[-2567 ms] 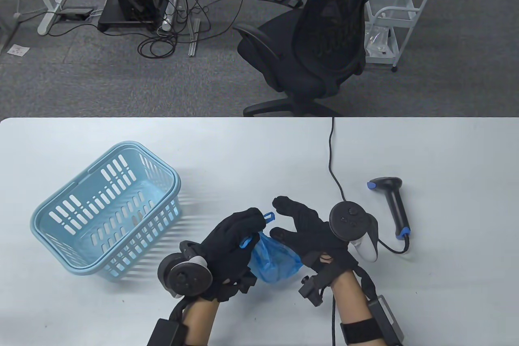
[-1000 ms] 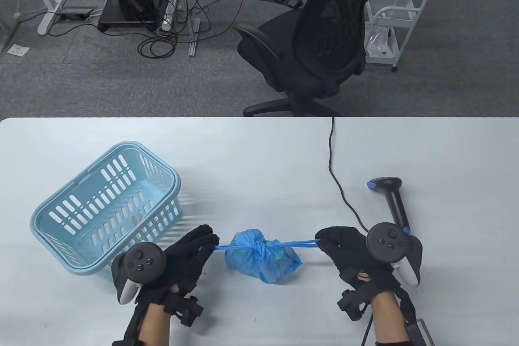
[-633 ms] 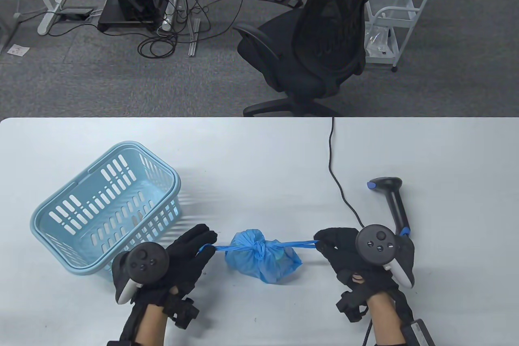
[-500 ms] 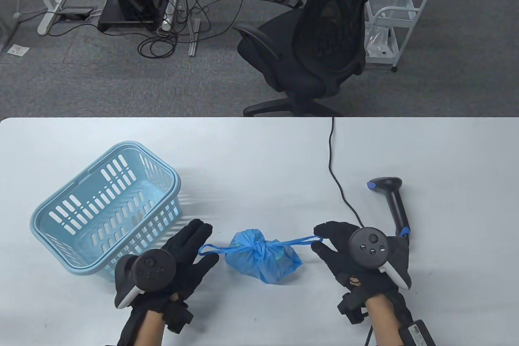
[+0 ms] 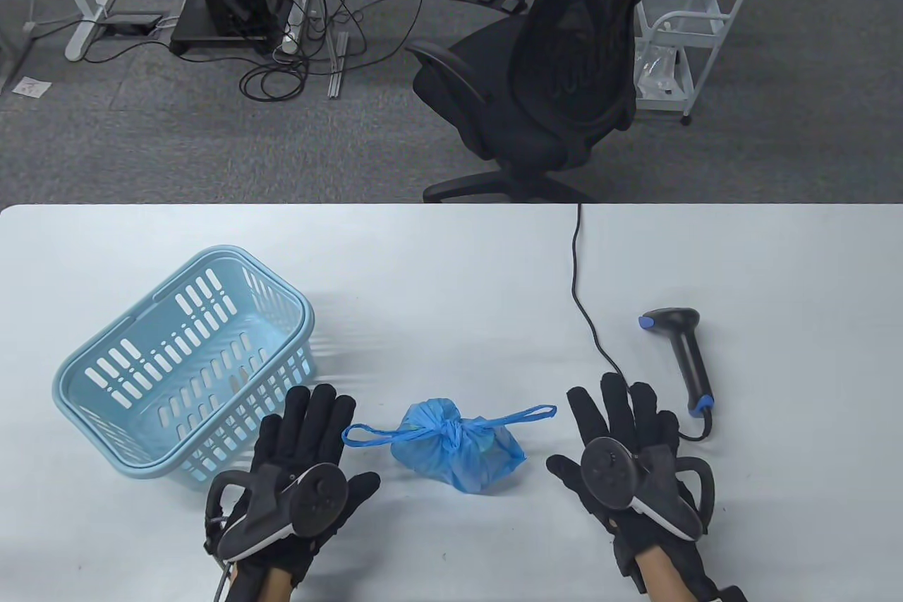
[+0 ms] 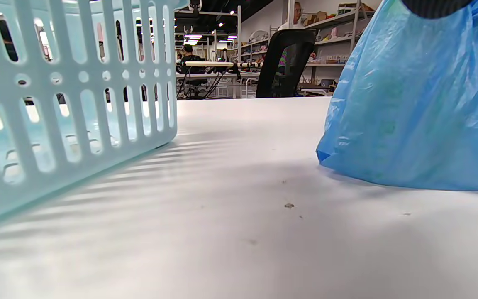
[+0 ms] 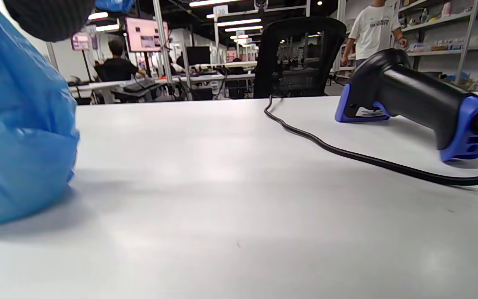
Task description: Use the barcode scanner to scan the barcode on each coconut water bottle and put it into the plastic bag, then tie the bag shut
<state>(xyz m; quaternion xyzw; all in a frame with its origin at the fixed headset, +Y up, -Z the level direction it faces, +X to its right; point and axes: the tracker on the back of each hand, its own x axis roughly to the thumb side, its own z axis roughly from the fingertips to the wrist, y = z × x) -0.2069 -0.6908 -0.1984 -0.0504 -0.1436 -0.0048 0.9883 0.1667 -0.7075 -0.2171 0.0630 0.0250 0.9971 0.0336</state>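
Note:
A blue plastic bag (image 5: 458, 450) lies knotted at its top on the white table (image 5: 451, 263), its two handle loops trailing left and right; its contents are hidden. The bag (image 6: 413, 104) fills the right of the left wrist view, and the bag (image 7: 19, 133) fills the left of the right wrist view. My left hand (image 5: 310, 440) lies flat, fingers straight, left of the bag and holds nothing. My right hand (image 5: 621, 432) lies flat to the bag's right, also holding nothing. The black barcode scanner (image 5: 688, 355) lies on the table just beyond my right hand.
A light blue slotted basket (image 5: 180, 362) stands tilted at the left, close to my left hand. The scanner's black cable (image 5: 585, 305) runs to the table's far edge. A black office chair (image 5: 550, 80) stands behind the table.
Both hands pulled the handle loops outward to tighten the knot, then let go. They now lie flat on the table on either side of the bag, and the loops hang slack.

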